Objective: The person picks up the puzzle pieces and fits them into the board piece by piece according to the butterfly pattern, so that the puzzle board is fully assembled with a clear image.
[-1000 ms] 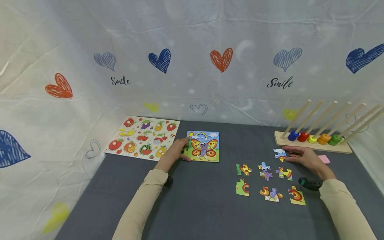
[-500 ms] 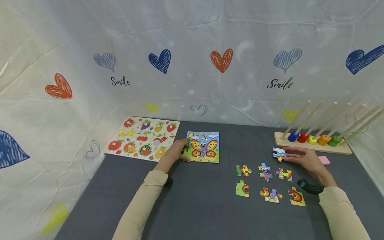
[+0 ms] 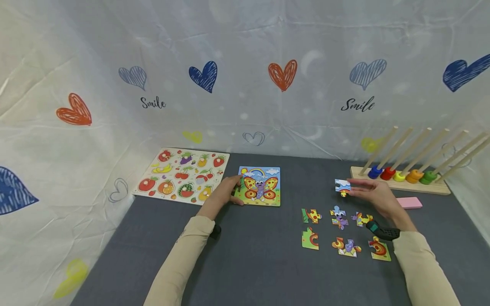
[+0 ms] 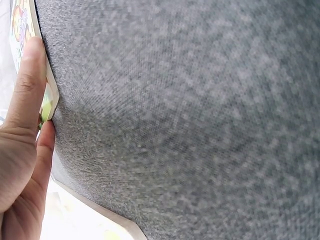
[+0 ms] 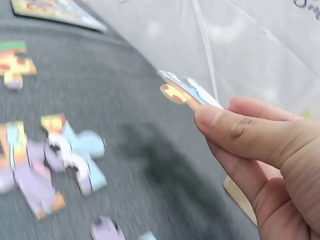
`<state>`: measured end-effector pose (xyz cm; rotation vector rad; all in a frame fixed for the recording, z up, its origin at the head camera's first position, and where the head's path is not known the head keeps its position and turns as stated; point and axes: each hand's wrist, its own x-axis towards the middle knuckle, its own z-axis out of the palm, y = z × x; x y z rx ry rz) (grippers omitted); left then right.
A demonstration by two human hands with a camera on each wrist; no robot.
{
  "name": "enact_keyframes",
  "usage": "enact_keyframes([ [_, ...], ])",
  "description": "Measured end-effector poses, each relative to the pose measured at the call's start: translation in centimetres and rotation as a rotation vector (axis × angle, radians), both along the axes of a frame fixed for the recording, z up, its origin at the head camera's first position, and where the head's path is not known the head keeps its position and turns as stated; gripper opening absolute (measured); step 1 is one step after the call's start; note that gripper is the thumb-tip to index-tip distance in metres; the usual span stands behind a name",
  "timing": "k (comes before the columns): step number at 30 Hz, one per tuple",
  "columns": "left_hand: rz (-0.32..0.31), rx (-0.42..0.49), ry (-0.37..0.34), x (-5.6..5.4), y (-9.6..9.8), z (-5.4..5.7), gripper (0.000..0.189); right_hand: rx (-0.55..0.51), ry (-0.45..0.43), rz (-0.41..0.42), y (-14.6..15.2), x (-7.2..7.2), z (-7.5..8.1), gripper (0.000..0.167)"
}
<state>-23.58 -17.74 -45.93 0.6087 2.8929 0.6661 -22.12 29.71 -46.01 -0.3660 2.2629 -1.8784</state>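
Right hand [image 3: 377, 197]: grip closed to the thickness of one puzzle piece [image 3: 342, 187], which is pinched between thumb and fingers by its three o'clock side (head view, twelve being away from the person). The piece is held above the desk [image 3: 245, 263]; in the right wrist view it is seen nearly edge-on. No marked long axis can be read; its sky side is turned toward twelve, its yellow tab toward six.

Governing relation, as judged: from the grip the held piece projects toward nine, and from its tab the face piece [image 3: 339, 218] lies near, toward six. Toward half past seven the leaf piece [image 3: 311, 216] is found; toward five, the wing piece [image 3: 361, 218], partly covered by the wristband [image 3: 384, 232]. Beyond these, toward six, a second row is set out: corner piece [image 3: 308, 239], body piece [image 3: 347, 247], red piece [image 3: 378, 250]. All six are reached more nearly by the right hand than by the left.

Left hand [image 3: 223, 193]: well apart, toward nine. Grip slack, digits nearly straight, laid against the butterfly board [image 3: 262, 191] at its eight o'clock corner; nothing is lifted by it.

Outermost: fruit board [image 3: 183, 174] noted toward ten from the left hand; peg rack [image 3: 405, 185] toward two and pink block [image 3: 410, 203] toward three from the right.
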Motion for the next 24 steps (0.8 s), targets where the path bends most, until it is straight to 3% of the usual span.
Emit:
enact_keyframes([
  [11, 0.020, 0.001, -0.030, -0.2, 0.1, 0.3, 0.097, -0.072, 0.023, 0.015, -3.9, -1.3, 0.2, 0.046],
  [24, 0.017, 0.022, -0.010, 0.0, 0.0, -0.2, 0.095, -0.014, 0.052, -0.029, -9.3, -3.5, -0.6, 0.045],
])
